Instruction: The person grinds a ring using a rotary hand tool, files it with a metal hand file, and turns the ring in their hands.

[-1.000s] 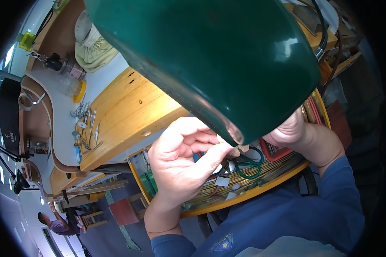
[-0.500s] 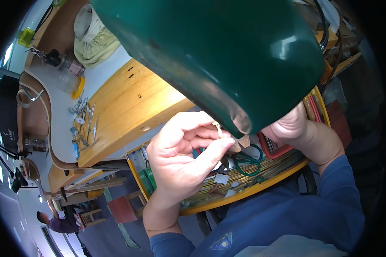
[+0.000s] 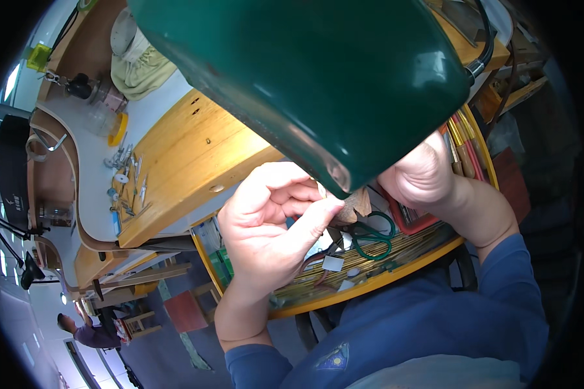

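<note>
My left hand is raised over an open drawer. Its thumb and forefinger pinch a small pale golden piece, too small to name and partly covered by the green lamp shade. My right hand is curled closed behind the shade's lower edge; its fingertips and whatever they hold are hidden. Between the hands a brown, ragged-edged piece shows below the shade. Scissors with green handles lie in the drawer beneath.
A wooden bench block juts out at left, with several small tool bits beside it. A jar with a yellow rim and a cloth bag stand behind. Long-handled tools fill the drawer's right end. Another person is far off left.
The lamp shade appears shifted left and up in view, baring more of the brown piece and of the tools at right. Both hands keep their closed poses, slightly higher and further left in view.
</note>
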Demonstrator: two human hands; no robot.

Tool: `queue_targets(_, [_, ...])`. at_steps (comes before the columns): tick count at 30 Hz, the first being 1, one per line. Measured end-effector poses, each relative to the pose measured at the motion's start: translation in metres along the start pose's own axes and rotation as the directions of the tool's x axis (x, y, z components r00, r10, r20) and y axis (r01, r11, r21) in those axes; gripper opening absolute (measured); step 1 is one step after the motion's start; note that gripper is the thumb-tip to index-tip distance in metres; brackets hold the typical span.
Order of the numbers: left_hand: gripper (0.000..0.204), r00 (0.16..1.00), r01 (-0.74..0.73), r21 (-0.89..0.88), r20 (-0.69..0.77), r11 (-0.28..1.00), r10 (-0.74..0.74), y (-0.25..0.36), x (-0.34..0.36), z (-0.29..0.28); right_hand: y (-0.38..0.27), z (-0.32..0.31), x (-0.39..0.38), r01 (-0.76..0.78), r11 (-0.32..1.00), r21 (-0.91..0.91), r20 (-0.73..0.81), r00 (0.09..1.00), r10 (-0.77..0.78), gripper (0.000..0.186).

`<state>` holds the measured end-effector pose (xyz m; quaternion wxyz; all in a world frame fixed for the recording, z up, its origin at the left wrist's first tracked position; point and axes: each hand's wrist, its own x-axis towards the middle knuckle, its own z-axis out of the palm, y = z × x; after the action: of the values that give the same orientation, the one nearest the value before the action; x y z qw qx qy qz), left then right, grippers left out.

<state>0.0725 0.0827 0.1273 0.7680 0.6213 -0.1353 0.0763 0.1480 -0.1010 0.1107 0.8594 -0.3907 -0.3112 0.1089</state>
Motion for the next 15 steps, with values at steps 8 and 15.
queue_targets(8, [0.032,1.000,-0.003,0.001,0.001,1.000,0.003,0.000,-0.001,0.002,-0.001,-0.001,-0.008,-0.059,0.998,0.002,-0.054,0.997,0.059,0.020])
queue_targets(15, [0.035,0.999,-0.023,0.167,-0.020,0.986,0.026,0.002,-0.002,-0.001,0.003,-0.001,-0.015,-0.139,0.990,-0.037,-0.156,0.979,0.132,0.019])
